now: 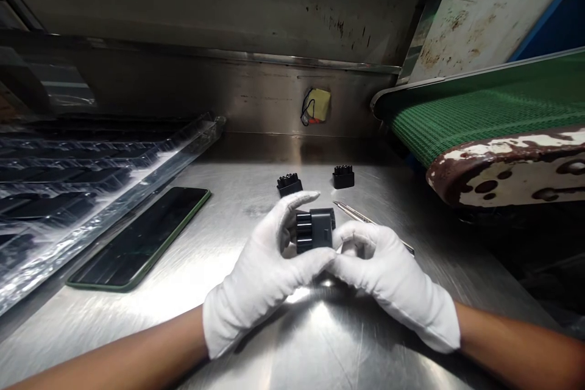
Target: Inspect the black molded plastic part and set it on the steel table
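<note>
A black plastic connector housing (323, 228) with a row of rounded tubes on its left side is held above the metal table, between my white-gloved hands. My left hand (269, 265) is closed around it, thumb along the near edge and index finger arched over the top. At its right end, the bent fingers and thumb of my right hand (377, 262) pinch the housing; the exact contact is partly hidden. Just beyond my hands stand two similar black connectors, one on the left (289, 184) and one on the right (343, 177). Metal tweezers (354, 212) lie partly behind my right hand.
A phone in a green case (141, 237) lies at left beside a clear plastic tray (169, 161) of black parts. A green conveyor belt (493, 116) with a chipped frame juts in at right. Something yellow with a dark cord (319, 103) is at the back metal wall.
</note>
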### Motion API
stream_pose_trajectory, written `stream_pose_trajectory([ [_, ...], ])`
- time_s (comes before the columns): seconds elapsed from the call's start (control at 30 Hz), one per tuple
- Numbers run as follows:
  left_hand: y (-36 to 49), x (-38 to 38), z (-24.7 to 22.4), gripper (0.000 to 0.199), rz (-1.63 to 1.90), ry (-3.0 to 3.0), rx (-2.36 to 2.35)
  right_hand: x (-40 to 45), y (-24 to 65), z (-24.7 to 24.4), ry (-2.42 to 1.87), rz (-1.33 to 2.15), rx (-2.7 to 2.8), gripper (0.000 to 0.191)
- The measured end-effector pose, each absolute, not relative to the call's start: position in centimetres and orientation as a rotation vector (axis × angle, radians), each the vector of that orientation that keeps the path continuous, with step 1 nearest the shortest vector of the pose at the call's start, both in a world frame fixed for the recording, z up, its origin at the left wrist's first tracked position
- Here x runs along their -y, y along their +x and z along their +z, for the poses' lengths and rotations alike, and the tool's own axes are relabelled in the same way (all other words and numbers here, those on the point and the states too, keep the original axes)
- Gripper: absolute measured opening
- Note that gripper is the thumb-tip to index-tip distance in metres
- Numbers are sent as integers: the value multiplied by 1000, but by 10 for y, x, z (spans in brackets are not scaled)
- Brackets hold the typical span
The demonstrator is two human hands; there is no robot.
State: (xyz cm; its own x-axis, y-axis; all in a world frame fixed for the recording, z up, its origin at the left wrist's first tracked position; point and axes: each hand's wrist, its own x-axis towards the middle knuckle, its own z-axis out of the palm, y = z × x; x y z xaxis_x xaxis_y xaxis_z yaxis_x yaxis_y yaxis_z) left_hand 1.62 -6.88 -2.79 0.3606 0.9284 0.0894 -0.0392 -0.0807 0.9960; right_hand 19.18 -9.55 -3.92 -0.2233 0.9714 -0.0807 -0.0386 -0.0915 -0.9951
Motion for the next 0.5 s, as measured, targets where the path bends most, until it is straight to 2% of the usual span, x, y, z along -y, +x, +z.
stream_pose_trajectory([
  [0.17,18,69,-30,59,1053,1392,-773,96,192,-39,-1124,1463,1268,14],
  [0.5,20,68,-26,37,1054,1382,-770,97,192,-39,-1131,1438,1225,10],
])
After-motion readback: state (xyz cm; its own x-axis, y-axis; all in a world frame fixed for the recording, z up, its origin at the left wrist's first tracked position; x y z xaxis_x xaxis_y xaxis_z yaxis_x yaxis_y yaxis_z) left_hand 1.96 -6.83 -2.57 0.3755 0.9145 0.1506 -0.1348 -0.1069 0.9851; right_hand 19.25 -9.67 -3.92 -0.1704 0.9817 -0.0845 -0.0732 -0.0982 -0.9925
